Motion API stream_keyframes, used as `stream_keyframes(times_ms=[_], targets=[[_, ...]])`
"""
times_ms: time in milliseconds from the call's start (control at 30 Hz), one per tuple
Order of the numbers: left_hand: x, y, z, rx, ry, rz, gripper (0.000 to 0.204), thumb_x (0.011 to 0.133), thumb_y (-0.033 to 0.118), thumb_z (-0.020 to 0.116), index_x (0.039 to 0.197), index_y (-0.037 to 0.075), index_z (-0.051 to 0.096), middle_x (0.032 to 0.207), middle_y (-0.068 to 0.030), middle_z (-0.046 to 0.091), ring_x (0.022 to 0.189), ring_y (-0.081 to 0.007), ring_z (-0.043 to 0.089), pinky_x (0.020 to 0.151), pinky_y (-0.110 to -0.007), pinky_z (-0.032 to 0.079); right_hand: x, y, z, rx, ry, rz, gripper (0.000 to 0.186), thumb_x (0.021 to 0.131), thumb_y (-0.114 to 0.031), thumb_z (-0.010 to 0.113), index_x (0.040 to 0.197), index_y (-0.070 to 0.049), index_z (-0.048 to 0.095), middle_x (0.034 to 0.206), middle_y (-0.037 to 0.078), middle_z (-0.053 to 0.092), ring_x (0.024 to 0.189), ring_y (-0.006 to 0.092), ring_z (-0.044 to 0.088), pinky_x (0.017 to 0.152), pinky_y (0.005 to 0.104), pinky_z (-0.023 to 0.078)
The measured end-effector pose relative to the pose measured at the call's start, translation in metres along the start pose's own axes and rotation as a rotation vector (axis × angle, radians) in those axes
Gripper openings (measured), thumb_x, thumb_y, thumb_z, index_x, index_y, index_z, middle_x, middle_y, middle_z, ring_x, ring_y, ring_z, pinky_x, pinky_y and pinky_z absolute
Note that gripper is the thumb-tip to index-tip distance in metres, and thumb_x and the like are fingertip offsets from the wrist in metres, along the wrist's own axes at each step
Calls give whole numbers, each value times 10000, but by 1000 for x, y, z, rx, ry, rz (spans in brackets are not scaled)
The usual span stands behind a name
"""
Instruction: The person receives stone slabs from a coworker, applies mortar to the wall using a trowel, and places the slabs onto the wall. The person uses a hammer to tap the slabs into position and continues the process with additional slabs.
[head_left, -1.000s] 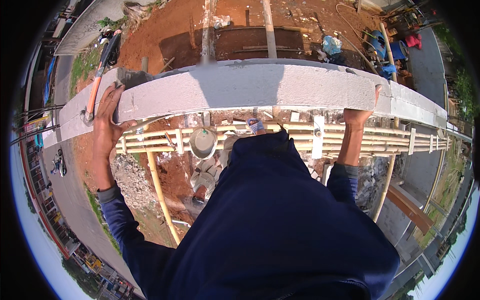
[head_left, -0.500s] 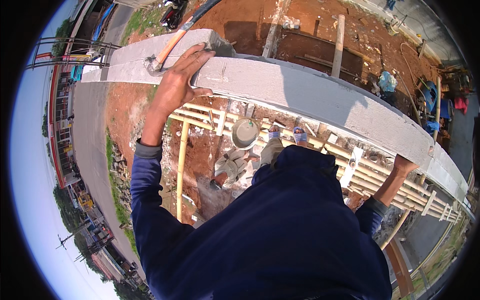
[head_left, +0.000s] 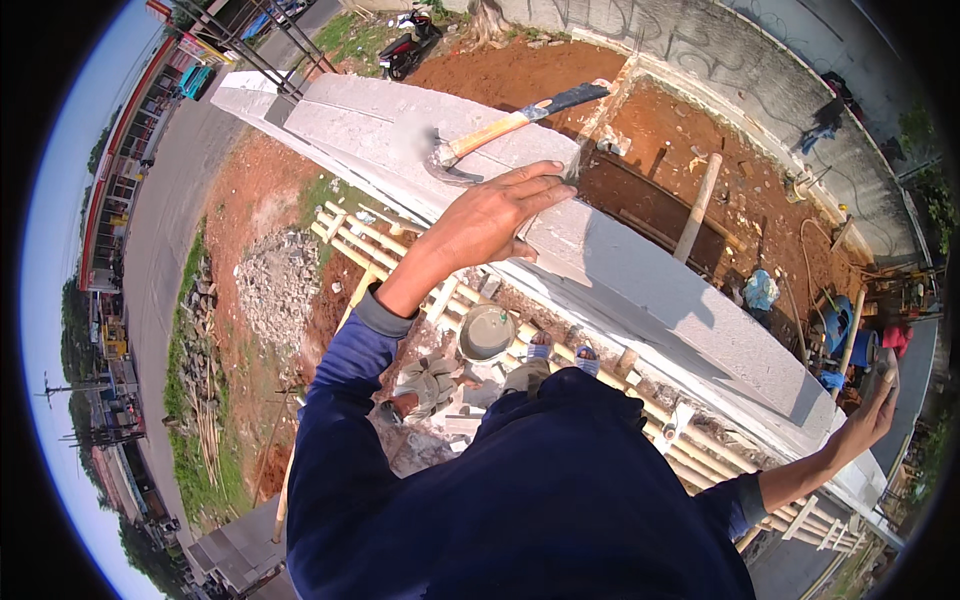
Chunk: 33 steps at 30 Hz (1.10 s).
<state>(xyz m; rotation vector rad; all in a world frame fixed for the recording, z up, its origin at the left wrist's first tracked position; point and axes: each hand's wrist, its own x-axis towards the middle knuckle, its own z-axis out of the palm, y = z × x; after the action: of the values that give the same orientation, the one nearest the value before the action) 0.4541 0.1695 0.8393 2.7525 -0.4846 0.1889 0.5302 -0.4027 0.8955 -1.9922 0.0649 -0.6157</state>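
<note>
My left hand (head_left: 500,215) grips the edge of a pale grey block (head_left: 670,310) lying along the wall top, fingers bent over it. Just beyond my fingers a hammer (head_left: 515,122) with an orange and dark handle lies on the neighbouring block (head_left: 370,115). My right hand (head_left: 865,420) is raised at the block's right end, fingers closed around or against something greyish that I cannot make out. A round bucket of grey mix (head_left: 486,332) stands on the bamboo scaffold below, beside my sandalled feet (head_left: 562,356).
Bamboo scaffold poles (head_left: 690,460) run along the wall. A person (head_left: 425,390) in pale clothing is below at the left. Rebar (head_left: 255,45) sticks up at the far left end. A road (head_left: 170,300), rubble pile (head_left: 275,285) and red-soil plot with a wooden pole (head_left: 700,205) lie beneath.
My view has swung toward the wall's left end. My right hand has come up from the block's lower edge to its end. My left hand still holds the block's edge beside the hammer.
</note>
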Motion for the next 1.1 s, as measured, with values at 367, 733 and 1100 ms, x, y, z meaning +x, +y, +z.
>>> stream_keyframes(times_ms=[367,733,1100], targets=[[-1,-8,14,-53,73,100,960,648,184,952,1511,53,550,1565,-115,548,1507,-283,448,1194,-392,467,-35,-186,423,-268,-938,-1368,621,754,41,674,1365,-57,622,1433,156,628,1346,343,584,1123,467,464],[-10,-14,23,-67,98,99,934,681,277,950,1496,50,553,1568,-133,542,1503,-291,453,1215,-399,431,-56,-217,425,-328,-1136,-1083,258,861,-169,732,1063,-23,668,977,233,728,977,471,677,818,538,527],[-7,-3,11,-78,110,26,952,588,150,978,1460,83,600,1526,-140,577,1450,-332,513,1167,-440,486,-99,-162,141,-194,-646,-278,300,1118,-298,592,1101,0,618,639,138,499,560,271,472,570,413,425]])
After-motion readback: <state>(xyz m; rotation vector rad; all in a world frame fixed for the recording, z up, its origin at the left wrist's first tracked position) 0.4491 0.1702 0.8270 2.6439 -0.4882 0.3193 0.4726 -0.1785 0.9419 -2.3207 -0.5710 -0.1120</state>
